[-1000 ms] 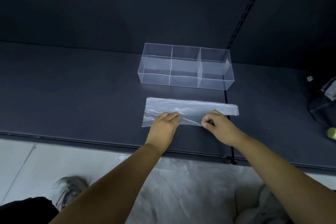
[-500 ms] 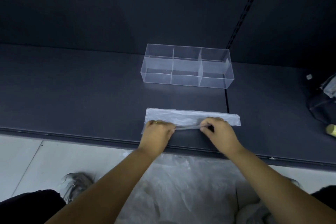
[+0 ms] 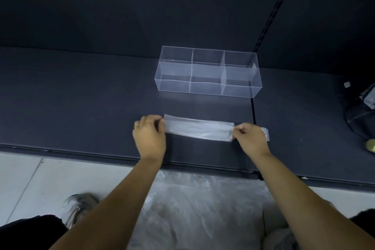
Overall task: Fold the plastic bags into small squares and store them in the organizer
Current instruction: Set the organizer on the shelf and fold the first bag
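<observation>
My left hand [image 3: 149, 137] pinched the left end of the plastic bag [image 3: 198, 129], with its fingers curled on it. My right hand [image 3: 250, 138] pinched the bag near its right end, fingers curled too. A short bit of the bag stuck out past that hand.

The bag was a long thin strip. It lay flat on the dark shelf [image 3: 81, 97], between the shelf's front edge [image 3: 101, 153] and the clear organizer [image 3: 207, 73]. The bag and the organizer were apart, with a band of bare shelf between them.

The organizer had three boxes side by side. It stood near the back wall.

A thin seam [image 3: 253, 111] ran across the shelf, from the organizer's right end to just beside my right hand. There was lots of bare shelf to the left of my left hand.

Far to the right sat a dark bag [image 3: 361, 115] and a small yellow round thing [image 3: 371, 145].

A heap of plastic bags [image 3: 192, 209] lay on the floor under my arms.

A small pale tag [image 3: 253, 65] was on the organizer's right end. It was too small to read.
</observation>
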The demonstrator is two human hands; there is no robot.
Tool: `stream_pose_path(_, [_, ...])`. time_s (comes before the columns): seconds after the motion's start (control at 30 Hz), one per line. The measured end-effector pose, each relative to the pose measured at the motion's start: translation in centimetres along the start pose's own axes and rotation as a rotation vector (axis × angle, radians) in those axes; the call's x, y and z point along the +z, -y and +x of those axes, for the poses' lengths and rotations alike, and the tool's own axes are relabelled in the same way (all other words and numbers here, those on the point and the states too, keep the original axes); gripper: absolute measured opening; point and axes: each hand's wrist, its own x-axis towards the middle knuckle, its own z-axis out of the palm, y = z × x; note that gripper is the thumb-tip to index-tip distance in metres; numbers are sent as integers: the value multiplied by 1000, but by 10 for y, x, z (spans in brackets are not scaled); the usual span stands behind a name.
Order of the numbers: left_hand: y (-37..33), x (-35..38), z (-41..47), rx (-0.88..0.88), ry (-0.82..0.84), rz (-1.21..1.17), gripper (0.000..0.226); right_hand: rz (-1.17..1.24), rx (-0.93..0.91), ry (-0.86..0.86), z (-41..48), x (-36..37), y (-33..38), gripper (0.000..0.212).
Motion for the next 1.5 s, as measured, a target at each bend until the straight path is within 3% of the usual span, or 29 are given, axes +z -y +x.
stream_pose_path(0.1, [-13,17,-26,519,60,76,19,-16,3,-5,-1,1,2,13])
stream_pose_path(0.17, [-17,32,-40,676,210,150,27,-23,5,-2,-2,1,3,13])
stream_pose_path(0.23, [-17,40,-45,599,342,237,43,-39,4,1,-3,2,5,13])
stream_pose_path(0.33, [-11,47,-41,454,407,358,59,-72,-2,15,-2,2,6,12])
stream_pose_path(0.53, [7,40,-57,466,502,550,75,-142,17,8,1,4,8,12])
stream_pose_path(0.7, [24,33,-64,485,509,586,71,-229,51,-49,-6,9,17,10])
stream_pose_path(0.77, [22,33,-64,495,506,593,70,-445,-75,-239,-17,17,22,20])
stream_pose_path(0.83, [21,33,-64,496,505,603,70,-566,-357,-333,-31,37,30,33])
stream_pose_path(0.9, [23,33,-63,509,516,624,69,-522,-578,-125,-44,64,39,41])
stream_pose_path(0.97, [22,30,-62,526,524,659,71,-570,-628,144,-49,89,34,49])
stream_pose_path(1.03, [19,26,-62,529,490,643,70,-697,-627,207,-43,94,16,55])
stream_pose_path(1.27, [19,24,-60,536,484,593,68,-882,-478,12,-17,11,-46,68])
stream_pose_path(1.43, [16,24,-51,535,519,604,75,-581,-352,-97,3,-43,-43,43])
stream_pose_path(1.5, [11,25,-51,552,485,569,72,-573,-253,-121,12,-58,-39,38])
